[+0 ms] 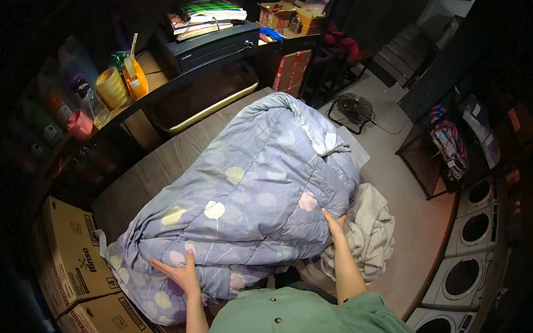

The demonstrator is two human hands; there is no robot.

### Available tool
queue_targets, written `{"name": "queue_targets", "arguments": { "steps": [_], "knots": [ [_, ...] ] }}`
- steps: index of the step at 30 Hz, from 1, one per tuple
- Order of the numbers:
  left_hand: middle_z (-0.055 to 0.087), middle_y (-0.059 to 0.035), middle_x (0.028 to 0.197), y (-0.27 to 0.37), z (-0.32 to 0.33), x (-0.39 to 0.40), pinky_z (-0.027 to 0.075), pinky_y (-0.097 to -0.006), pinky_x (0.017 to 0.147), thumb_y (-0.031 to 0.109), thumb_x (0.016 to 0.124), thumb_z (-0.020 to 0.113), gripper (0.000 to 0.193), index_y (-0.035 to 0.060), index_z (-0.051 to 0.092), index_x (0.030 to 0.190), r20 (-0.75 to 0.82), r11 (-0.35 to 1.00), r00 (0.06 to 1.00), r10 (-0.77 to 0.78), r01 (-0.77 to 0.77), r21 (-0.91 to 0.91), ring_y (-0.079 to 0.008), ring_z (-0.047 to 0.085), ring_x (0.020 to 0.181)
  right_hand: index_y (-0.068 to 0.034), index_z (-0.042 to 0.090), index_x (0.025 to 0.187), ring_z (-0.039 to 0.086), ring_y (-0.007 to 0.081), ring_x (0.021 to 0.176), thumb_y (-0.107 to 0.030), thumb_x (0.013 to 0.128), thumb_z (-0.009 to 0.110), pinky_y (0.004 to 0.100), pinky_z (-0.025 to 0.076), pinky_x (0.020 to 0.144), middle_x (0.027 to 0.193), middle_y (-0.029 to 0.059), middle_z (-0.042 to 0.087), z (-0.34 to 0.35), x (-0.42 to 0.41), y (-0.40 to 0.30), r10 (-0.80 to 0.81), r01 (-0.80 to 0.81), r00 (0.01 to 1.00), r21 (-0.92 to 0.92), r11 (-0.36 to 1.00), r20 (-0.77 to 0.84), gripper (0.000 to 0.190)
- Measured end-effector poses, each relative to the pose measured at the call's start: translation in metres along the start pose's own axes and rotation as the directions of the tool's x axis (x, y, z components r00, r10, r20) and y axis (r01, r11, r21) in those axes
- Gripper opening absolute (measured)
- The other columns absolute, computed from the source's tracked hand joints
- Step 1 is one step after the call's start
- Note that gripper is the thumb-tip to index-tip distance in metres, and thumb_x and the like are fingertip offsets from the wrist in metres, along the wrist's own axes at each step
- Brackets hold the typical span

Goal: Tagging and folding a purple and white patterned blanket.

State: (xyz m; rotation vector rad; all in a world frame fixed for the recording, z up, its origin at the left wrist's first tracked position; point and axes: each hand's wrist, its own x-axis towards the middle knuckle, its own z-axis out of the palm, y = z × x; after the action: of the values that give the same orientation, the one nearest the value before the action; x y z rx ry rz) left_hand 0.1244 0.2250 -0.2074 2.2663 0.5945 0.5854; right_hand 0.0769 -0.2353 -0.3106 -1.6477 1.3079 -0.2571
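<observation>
A thick lavender comforter with printed white, yellow and pink round shapes lies bunched across the wood-grain table before me. My left hand rests against its near left part, thumb and fingers spread apart. At the near right edge, my right hand touches the comforter with the thumb on top; its other fingers are partly hidden, so its grip is unclear. Folds at the far right corner turn back and show a paler side. A crumpled beige cloth lies beside my right forearm.
Rinso cartons stand at the left. Along the back, a counter shelf holds a tape dispenser, tape rolls, a pink cup and a black cash drawer. A fan stands on the floor; front-loading machines line the right.
</observation>
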Motion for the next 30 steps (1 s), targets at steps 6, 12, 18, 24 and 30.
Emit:
{"name": "queue_targets", "arguments": {
  "steps": [6,12,18,24,30],
  "knots": [
    [0.024,-0.0259,0.141,0.026,0.014,0.017,0.023,-0.0418,0.107,0.004,0.059,0.068,0.094,0.0036,0.022,0.141,0.151,0.976,0.973,-0.175,0.192,-0.103,-0.0378,0.027,0.130,0.011,0.041,0.126,0.053,0.0314,0.112,-0.047,0.059,0.080,0.0372,0.041,0.095,0.118,0.0225,0.056,-0.039,0.079,0.040,-0.148,0.168,0.984,-0.255,0.952,0.094,0.096],
    [0.050,-0.0176,0.124,0.028,-0.021,0.029,0.030,-0.0335,0.103,-0.002,0.055,0.059,0.073,0.0011,0.047,0.126,-0.004,0.948,0.999,-0.037,0.034,-0.317,-0.0283,0.046,0.117,-0.003,0.048,0.120,0.052,0.0353,0.108,-0.030,0.068,0.074,0.0410,0.039,0.094,0.120,0.0206,0.054,-0.055,0.044,-0.101,-0.484,0.379,0.874,-0.692,0.615,0.049,0.064],
    [0.053,-0.0179,0.118,-0.060,-0.017,0.049,0.038,-0.0338,0.096,-0.002,0.047,0.059,0.076,0.0026,0.050,0.123,-0.158,0.936,0.947,-0.281,0.234,-0.262,-0.0307,0.050,0.111,-0.006,0.045,0.124,0.037,0.0320,0.124,-0.015,0.073,0.066,0.0443,0.032,0.100,0.137,0.0154,0.039,-0.006,0.097,-0.195,-0.827,0.780,0.443,-0.604,0.165,0.346,0.056],
    [0.040,-0.0179,0.132,0.023,0.030,0.046,0.032,-0.0476,0.101,0.005,0.056,0.062,0.081,0.0147,0.039,0.133,-0.210,0.811,0.880,-0.427,0.475,0.343,-0.0376,0.036,0.125,-0.005,0.056,0.115,0.047,0.0362,0.116,-0.008,0.074,0.052,0.0426,0.037,0.095,0.119,0.0215,0.053,0.030,0.195,-0.215,-0.697,0.804,0.573,-0.463,0.374,0.432,0.041],
    [0.032,-0.0167,0.140,0.072,0.041,0.057,0.020,-0.0529,0.106,0.005,0.067,0.060,0.075,0.0102,0.033,0.137,-0.137,0.743,0.989,-0.052,0.130,0.657,-0.0357,0.022,0.134,0.002,0.062,0.094,0.055,0.0105,0.082,0.005,0.072,0.045,0.0261,0.045,0.074,0.084,0.0057,0.065,-0.035,0.115,-0.308,-0.294,0.779,0.022,0.168,0.604,0.955,0.027]
  ]
}}
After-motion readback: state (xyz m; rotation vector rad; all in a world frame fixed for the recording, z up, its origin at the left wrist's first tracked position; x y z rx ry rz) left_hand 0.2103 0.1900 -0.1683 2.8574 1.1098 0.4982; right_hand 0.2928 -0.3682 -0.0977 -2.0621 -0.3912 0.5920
